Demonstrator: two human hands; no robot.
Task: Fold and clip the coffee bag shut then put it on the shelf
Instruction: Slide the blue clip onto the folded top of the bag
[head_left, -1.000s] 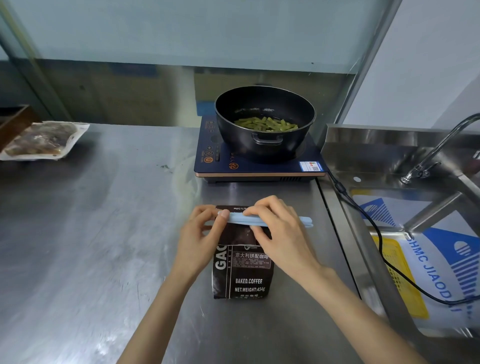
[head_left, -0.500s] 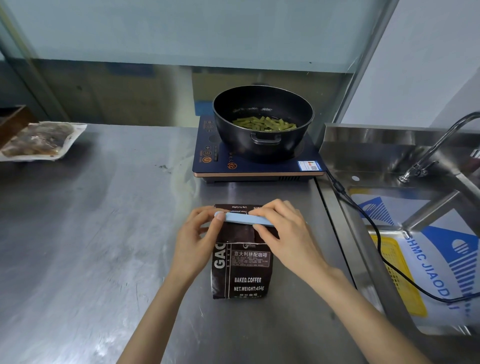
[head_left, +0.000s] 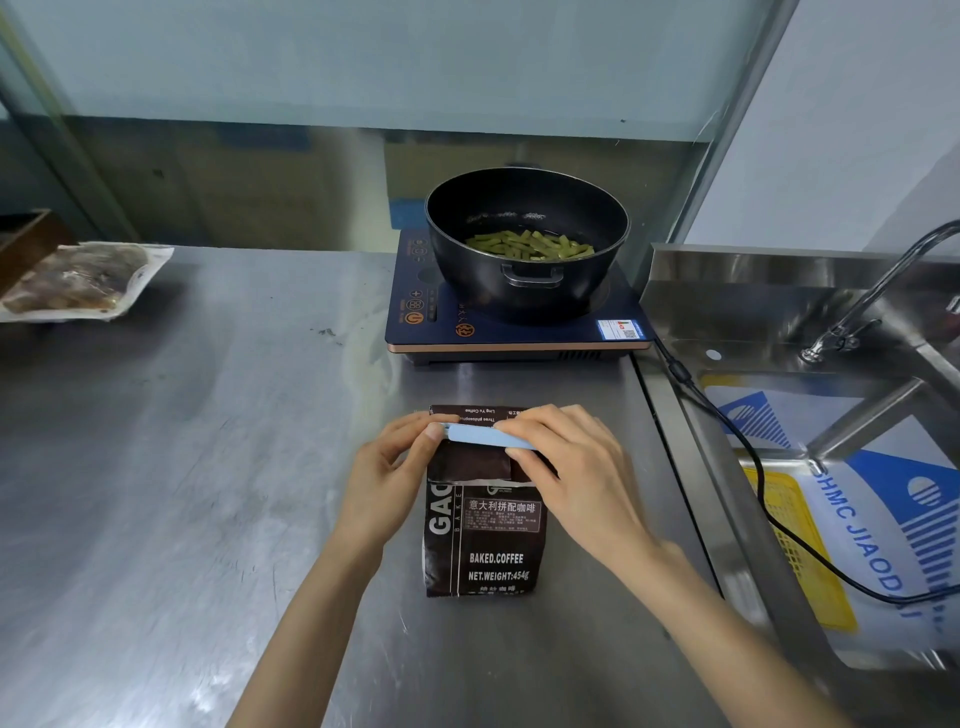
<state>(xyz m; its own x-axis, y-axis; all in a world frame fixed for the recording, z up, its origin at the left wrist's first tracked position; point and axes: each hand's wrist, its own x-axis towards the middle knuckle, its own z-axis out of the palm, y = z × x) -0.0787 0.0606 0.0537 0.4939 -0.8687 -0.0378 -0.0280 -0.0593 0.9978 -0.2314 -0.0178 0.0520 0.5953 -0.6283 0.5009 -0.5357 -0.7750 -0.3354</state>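
Observation:
A dark brown coffee bag (head_left: 485, 545) with white lettering lies flat on the steel counter (head_left: 208, 467), its top folded over. A light blue clip (head_left: 483, 436) runs across the folded top. My left hand (head_left: 387, 483) pinches the clip's left end, thumb on it, at the bag's left edge. My right hand (head_left: 571, 473) covers the clip's right end and the bag's upper right corner, fingers pressing on the clip. No shelf is in view.
Just behind the bag a black pot (head_left: 527, 239) of green beans sits on a dark blue induction cooker (head_left: 509, 332). Its black cable (head_left: 748, 457) trails into the steel sink (head_left: 831, 467) on the right, beside a faucet (head_left: 872, 291). A vacuum-packed food pouch (head_left: 78, 280) lies far left.
The blue clip has slid left along the fold: its right end, which stuck out past my right hand, now lies under that hand. Both hands stay on it.

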